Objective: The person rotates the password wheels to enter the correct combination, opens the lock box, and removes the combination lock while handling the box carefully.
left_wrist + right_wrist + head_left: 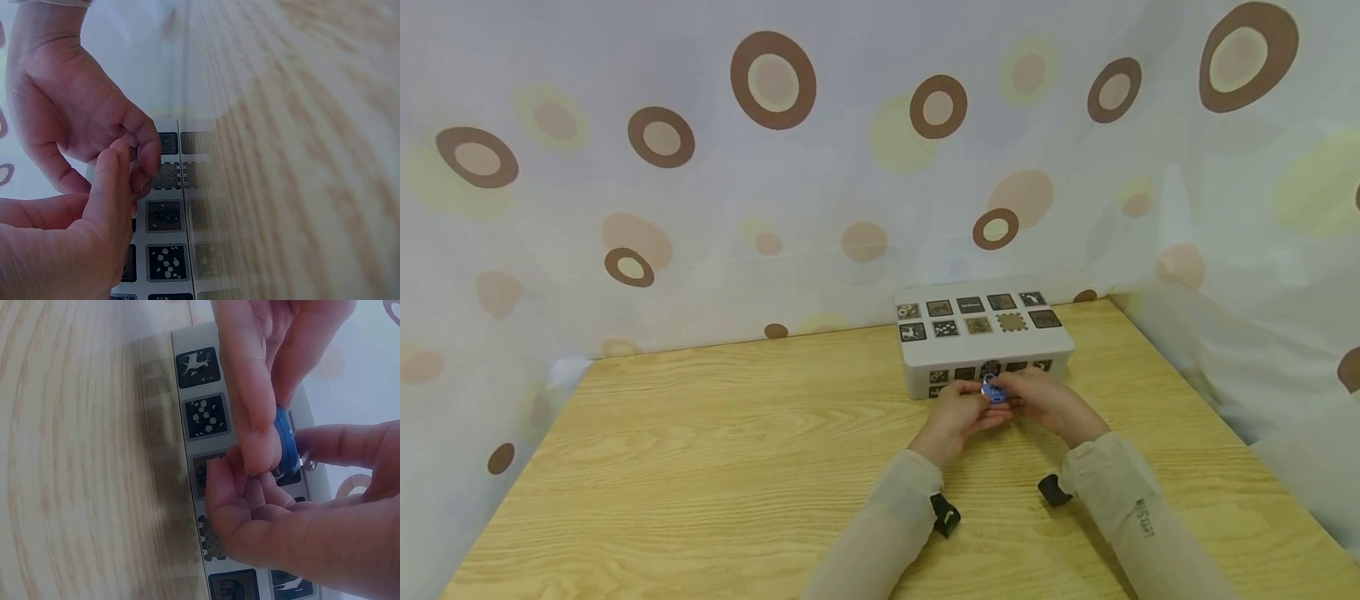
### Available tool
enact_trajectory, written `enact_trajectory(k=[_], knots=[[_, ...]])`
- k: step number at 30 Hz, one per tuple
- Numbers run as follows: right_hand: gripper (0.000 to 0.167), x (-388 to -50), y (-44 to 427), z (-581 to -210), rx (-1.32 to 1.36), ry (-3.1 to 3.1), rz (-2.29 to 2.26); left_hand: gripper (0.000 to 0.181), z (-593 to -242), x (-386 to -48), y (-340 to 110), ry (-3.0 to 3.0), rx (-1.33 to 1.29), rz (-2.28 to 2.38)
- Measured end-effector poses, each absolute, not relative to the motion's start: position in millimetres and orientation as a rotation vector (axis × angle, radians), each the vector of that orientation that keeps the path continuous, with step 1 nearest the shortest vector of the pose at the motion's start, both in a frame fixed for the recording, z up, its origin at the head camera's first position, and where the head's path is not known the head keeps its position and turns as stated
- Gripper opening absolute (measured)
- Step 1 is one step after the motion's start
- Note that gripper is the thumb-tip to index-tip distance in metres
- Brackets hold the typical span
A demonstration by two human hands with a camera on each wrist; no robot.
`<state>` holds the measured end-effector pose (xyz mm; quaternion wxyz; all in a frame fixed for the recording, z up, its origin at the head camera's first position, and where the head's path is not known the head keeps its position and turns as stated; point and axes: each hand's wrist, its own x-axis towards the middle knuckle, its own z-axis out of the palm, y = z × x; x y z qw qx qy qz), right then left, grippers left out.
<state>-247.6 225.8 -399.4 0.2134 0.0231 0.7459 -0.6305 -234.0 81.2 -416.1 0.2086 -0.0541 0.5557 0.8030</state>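
Note:
A small round blue padlock (994, 392) with a silver loop is held between both hands, just in front of a white box (985, 346). My left hand (961, 414) pinches the blue body between fingers and thumb, as the right wrist view shows from the side. At the lock's silver part, the right hand (1048, 400) has a fingertip against the metal, its other fingers curled beneath. In the left wrist view the hands hide the padlock (287, 444). Whether the loop is attached to the box cannot be told.
The box carries rows of square picture stickers on its lid and front. It stands near the back right of a wooden table (715, 467). A spotted curtain (842, 167) hangs behind and at the sides. Black straps (945, 515) hang by both wrists.

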Motion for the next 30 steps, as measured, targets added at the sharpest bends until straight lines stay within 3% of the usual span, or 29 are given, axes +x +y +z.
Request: enact_trajectory(k=[30], knots=[[0.029, -247.7, 226.1, -401.5, 0.036, 2.039, -1.793, 0.024, -418.7, -234.8, 82.3, 1.555, -0.150, 2.235]])
